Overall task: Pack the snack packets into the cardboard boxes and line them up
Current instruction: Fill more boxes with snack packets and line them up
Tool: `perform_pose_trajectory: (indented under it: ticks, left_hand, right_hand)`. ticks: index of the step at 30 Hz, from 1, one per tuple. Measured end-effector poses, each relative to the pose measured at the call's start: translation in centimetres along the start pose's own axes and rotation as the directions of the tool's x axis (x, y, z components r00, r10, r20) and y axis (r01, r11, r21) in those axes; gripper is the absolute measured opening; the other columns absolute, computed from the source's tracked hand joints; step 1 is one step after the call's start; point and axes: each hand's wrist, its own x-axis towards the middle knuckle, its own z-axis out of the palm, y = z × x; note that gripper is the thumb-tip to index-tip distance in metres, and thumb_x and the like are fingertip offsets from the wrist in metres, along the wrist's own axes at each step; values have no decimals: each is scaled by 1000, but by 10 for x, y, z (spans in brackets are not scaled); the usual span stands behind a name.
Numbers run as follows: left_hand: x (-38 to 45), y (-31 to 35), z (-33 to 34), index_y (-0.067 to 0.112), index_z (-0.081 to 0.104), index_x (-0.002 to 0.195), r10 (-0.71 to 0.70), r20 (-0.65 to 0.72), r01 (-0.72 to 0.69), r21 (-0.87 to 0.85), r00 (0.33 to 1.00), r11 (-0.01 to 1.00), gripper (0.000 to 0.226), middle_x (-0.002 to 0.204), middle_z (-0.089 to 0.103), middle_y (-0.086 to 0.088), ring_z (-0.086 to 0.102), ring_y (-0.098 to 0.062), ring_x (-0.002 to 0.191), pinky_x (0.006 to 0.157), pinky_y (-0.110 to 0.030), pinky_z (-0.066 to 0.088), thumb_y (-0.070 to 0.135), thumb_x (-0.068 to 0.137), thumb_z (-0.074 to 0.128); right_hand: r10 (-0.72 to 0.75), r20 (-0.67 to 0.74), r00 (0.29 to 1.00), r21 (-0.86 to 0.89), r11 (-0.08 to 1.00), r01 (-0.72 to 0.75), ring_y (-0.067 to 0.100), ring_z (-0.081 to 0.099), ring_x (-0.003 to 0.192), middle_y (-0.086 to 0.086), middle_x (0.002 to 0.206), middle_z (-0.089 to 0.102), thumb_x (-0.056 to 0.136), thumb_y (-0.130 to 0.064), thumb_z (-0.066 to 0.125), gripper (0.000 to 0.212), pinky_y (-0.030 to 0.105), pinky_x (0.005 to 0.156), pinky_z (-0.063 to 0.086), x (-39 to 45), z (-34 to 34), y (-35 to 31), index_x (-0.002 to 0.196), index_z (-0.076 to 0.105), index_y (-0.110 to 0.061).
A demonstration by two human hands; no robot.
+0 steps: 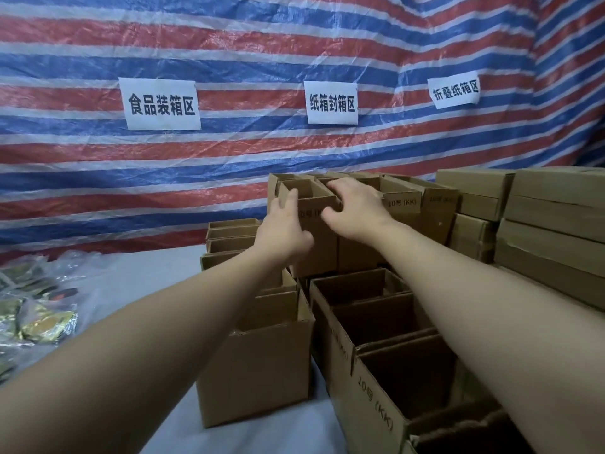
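Both hands reach far to the top open box (306, 199) on the stack, left hand (284, 229) gripping its left wall, right hand (352, 209) curled on its rim; packets (36, 309) lie near-left on table (157, 276).

tarp (229, 44): red-blue-white stripes | cardboard boxes (258, 365): brown | labels (162, 104): white, black characters | snack packets (45, 326): gold-green

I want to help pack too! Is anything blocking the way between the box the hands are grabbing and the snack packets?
Nothing visible does. Both the left hand and right hand hold an open cardboard box on the upper row of the stack. The snack packets lie low on the left, with bare table between them and the stack.
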Motion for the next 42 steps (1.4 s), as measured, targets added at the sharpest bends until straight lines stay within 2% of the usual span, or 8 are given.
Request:
perform_pose_trajectory:
  ticks: [3, 6, 9, 17, 25, 32, 38, 42]
  left_hand:
    - [4, -1, 0, 27, 1, 157, -40, 52, 48, -166, 998, 985, 98, 147, 43, -14, 56, -28, 120, 92, -41, 54, 8, 83, 63]
    - [-5, 0, -4, 29, 2, 157, -47, 89, 68, -254, 995, 965, 95, 141, 51, -13, 60, -23, 113, 77, -30, 55, -2, 87, 59]
    - [-18, 7, -17, 31, 23, 154, -33, 106, 72, -396, 994, 916, 80, 146, 47, -10, 50, -25, 131, 94, -40, 55, -6, 89, 53]
    - [-59, 12, -109, 22, 49, 132, -111, -151, 24, -485, 982, 874, 35, 112, 56, 7, 53, -3, 92, 68, -23, 43, 38, 103, 39]
    - [-137, -78, -212, 21, 46, 126, -577, -233, 327, -635, 782, 700, 52, 130, 54, -5, 54, -26, 107, 96, -43, 47, 61, 92, 44]
    - [-274, -150, -231, 28, 49, 138, -690, 150, 561, -712, 709, 422, 83, 137, 53, -7, 51, -32, 121, 100, -50, 44, 85, 78, 44]
    - [-380, -177, -192, 23, 64, 95, -758, 105, 598, -687, 644, 412, 17, 104, 64, 3, 56, -13, 88, 78, -37, 46, 40, 94, 60]
    - [-413, -181, -174, 18, 66, 91, -736, 96, 607, -642, 670, 469, 16, 92, 64, -4, 57, -14, 82, 66, -32, 41, 22, 97, 51]
  right_hand:
    - [-71, 177, 982, -143, 985, 97, 25, 32, 146, 4, 153, 44, 88, -39, 63, 69, 55, 122, 7, 8, 16, -19, 151, 41, -21]
    - [-70, 153, 986, -231, 967, 104, 28, 41, 136, 5, 136, 52, 89, -35, 71, 50, 60, 119, 18, 10, 18, -32, 134, 54, -23]
    - [-113, 85, 990, -175, 976, 127, 26, 51, 124, 1, 120, 56, 91, -14, 69, 31, 58, 116, 30, 3, 9, -46, 119, 61, -24]
    - [-284, -38, 958, 57, 957, 286, 27, 56, 100, -1, 97, 53, 92, -10, 66, 16, 50, 102, 42, -37, -79, -105, 90, 56, -22]
    - [-624, -170, 763, 135, 752, 645, 18, 53, 90, 3, 96, 58, 87, 3, 72, 18, 39, 88, 47, -129, -93, -195, 93, 64, -11]
    - [-815, -47, 578, 175, 563, 808, 16, 64, 91, 8, 95, 65, 80, 4, 80, 19, 46, 108, 43, -219, -50, -232, 93, 72, -7]
    - [-895, 146, 421, 211, 444, 871, 7, 68, 81, -2, 86, 70, 86, -4, 78, 15, 41, 104, 52, -276, -11, -238, 86, 71, -17]
    - [-830, 284, 481, 277, 551, 787, 6, 67, 95, -4, 98, 71, 90, -7, 73, 13, 34, 110, 45, -300, 3, -231, 95, 72, -19]
